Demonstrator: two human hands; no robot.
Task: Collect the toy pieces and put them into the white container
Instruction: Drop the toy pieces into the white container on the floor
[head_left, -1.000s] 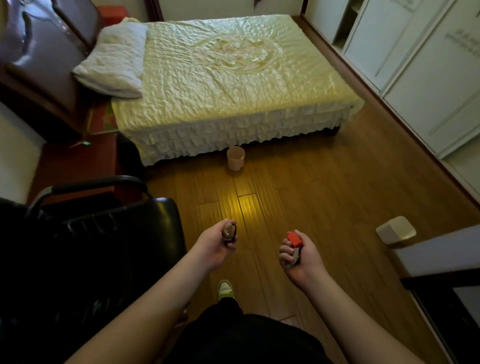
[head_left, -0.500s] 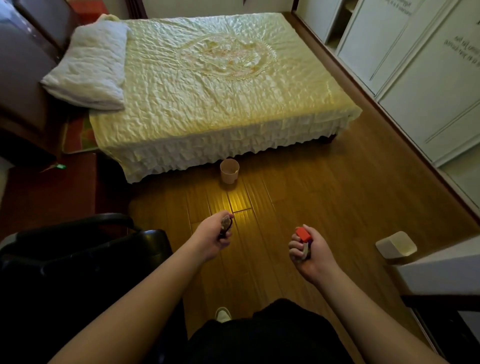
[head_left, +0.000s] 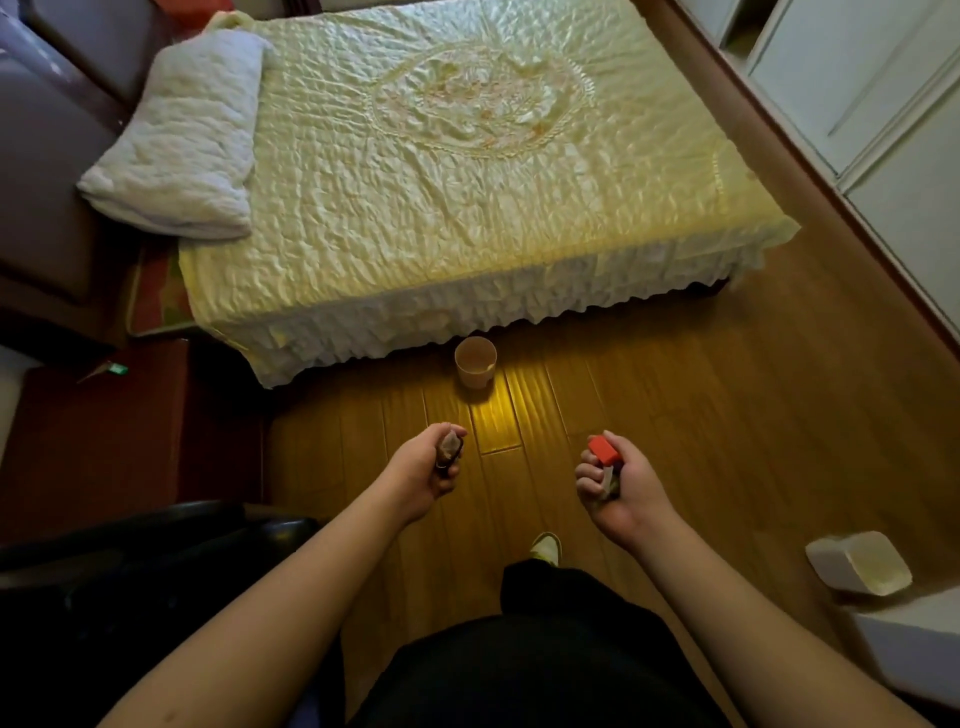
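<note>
Wooden floor (head_left: 675, 415) beside yellow-covered bed (head_left: 467, 182)

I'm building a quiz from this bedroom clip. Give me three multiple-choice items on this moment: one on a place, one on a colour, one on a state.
1. Where does the round cup stand?
A. on the bed
B. on the floor at the bed's edge
C. on the black chair

2. What colour is the block in the right hand?
A. red
B. blue
C. green

3. How is the left hand?
A. flat open and empty
B. closed around a small dark piece
C. resting on the pillow

Answers: 1 B, it sits on the wooden floor by the bed skirt. 2 A, the red block sticks out above the fingers. 3 B, the dark piece shows in the fist.
</note>
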